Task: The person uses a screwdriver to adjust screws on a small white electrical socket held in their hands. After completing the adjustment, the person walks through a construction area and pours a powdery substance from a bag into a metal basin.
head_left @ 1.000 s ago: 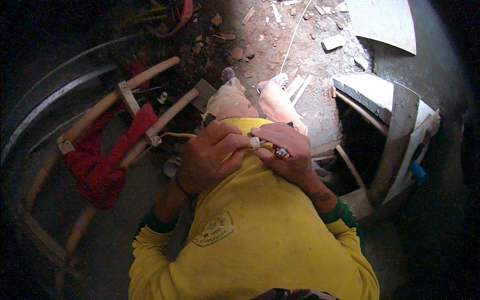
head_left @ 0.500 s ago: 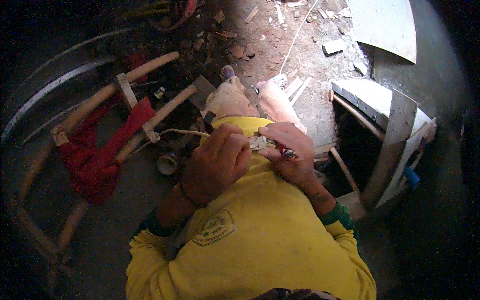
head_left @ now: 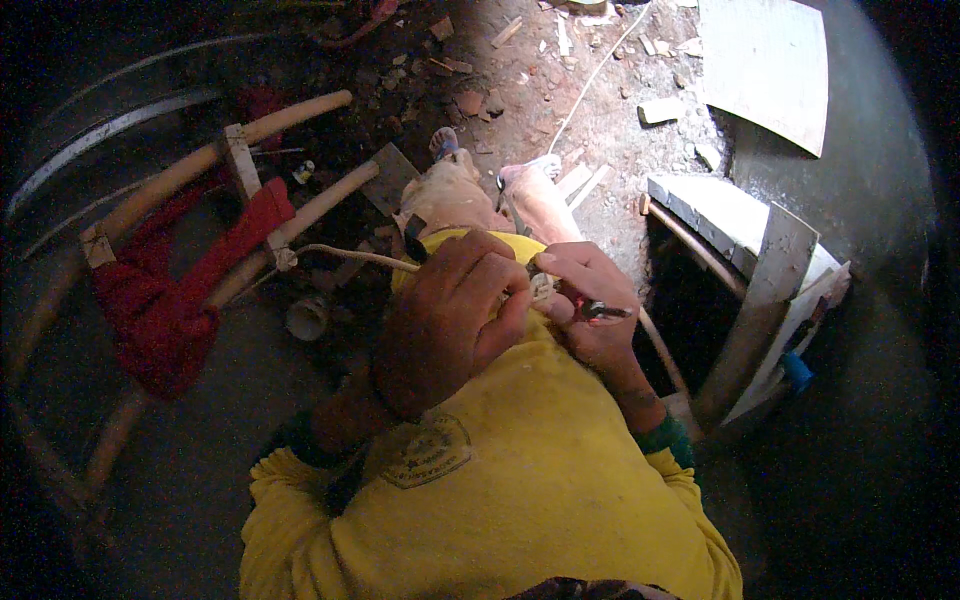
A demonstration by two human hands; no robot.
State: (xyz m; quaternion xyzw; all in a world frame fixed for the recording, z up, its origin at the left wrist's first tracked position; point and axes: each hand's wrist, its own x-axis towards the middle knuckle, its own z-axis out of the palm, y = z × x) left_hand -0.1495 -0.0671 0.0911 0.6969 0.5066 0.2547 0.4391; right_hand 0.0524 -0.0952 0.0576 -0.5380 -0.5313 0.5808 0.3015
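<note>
My left hand (head_left: 450, 320) is closed, thumb and fingers bent together, in front of my yellow shirt. A white cable (head_left: 350, 256) runs into it from the left. Close against its fingertips is my right hand (head_left: 600, 310), pinching a small whitish piece (head_left: 542, 287) that looks like an electrical fitting; fingers hide most of it. A small tool with red on its handle and a dark metal tip (head_left: 605, 311) is also tucked in my right hand, pointing right. Its exact kind is hidden. What my left fingertips grip, besides the cable, does not show clearly.
At the left stands a wooden ladder-like frame (head_left: 325, 205) with a red cloth (head_left: 165, 335) draped over it. A wooden box-like stand (head_left: 760, 310) with a white top is on the right. Broken bricks and wood scraps (head_left: 470, 103) litter the ground ahead, where another thin white cord (head_left: 598, 75) lies.
Both hands have shifted slightly right and remain together at the white piece. My left hand has turned a little, and the tool in my right hand now points more to the right.
</note>
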